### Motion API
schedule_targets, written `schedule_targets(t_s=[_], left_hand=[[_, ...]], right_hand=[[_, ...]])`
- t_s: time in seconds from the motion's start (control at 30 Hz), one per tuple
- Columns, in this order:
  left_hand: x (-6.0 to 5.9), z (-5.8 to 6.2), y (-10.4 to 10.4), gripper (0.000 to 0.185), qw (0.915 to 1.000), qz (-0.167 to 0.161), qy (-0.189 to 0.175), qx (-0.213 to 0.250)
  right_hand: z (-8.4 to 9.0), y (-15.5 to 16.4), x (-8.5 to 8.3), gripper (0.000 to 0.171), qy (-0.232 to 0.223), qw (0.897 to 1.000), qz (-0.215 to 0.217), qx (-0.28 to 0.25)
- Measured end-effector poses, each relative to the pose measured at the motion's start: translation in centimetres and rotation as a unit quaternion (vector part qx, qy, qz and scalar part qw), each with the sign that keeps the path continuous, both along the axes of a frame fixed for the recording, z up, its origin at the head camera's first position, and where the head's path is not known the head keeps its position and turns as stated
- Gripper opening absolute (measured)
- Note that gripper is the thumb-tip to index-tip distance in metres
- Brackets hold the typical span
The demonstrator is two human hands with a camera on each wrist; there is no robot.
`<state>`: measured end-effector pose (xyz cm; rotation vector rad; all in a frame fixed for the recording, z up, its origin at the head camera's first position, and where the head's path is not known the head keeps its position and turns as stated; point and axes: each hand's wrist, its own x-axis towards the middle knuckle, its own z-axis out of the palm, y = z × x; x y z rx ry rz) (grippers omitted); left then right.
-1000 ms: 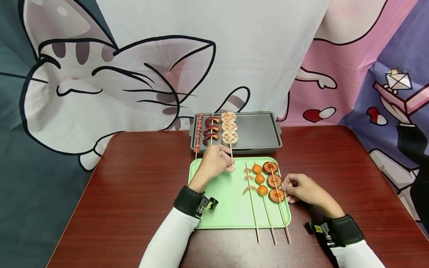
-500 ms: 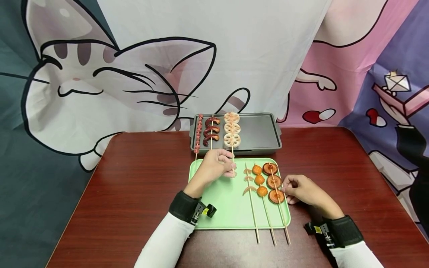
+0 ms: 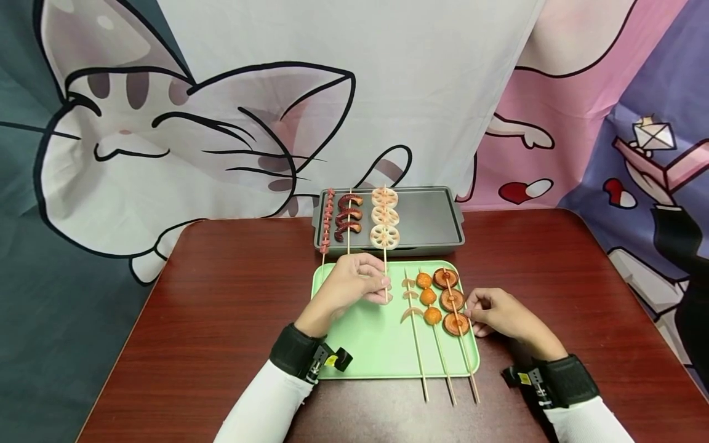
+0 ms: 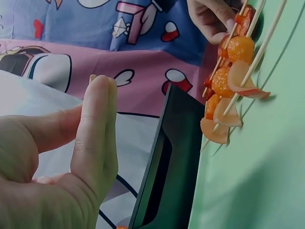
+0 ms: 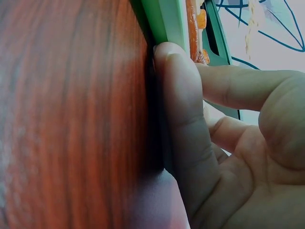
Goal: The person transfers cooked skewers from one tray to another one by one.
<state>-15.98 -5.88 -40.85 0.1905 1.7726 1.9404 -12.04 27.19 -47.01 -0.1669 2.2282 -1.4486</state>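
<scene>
My left hand pinches the bare stick of a lotus root skewer. The skewer's slices lie on the dark grill tray; its stick reaches over the green tray. In the left wrist view the fingers are pressed together beside the dark grill tray. My right hand holds the green tray's right rim next to the mushroom skewer. In the right wrist view a curled finger lies against the green rim.
Two sausage skewers lie on the left of the grill tray. On the green tray lie a skewer of orange balls and one of pale crescents. The red-brown table stands before a cartoon cloth backdrop.
My left hand has drawn the lotus root skewer a little toward me along the grill tray. The right hand has stayed at the green tray's rim.
</scene>
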Motion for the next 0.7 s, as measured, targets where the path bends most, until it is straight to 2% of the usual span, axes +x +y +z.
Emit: schedule_targets(t_s=[0.17,0.43,0.7], left_hand=[[0.5,0.1,-0.3,0.018,0.9998,-0.013,-0.006,0.015],[1.1,0.0,-0.6,0.015,0.9982,-0.039,-0.012,0.043],[1.7,-0.4,-0.8,0.009,0.9972,-0.055,-0.015,0.049]], right_hand=[[0.0,0.0,0.0,0.01,0.0,1.0,0.001,-0.002],[0.0,0.0,0.1,0.009,0.007,1.0,0.005,-0.001],[0.1,-0.1,0.1,0.01,-0.002,1.0,-0.003,-0.005]])
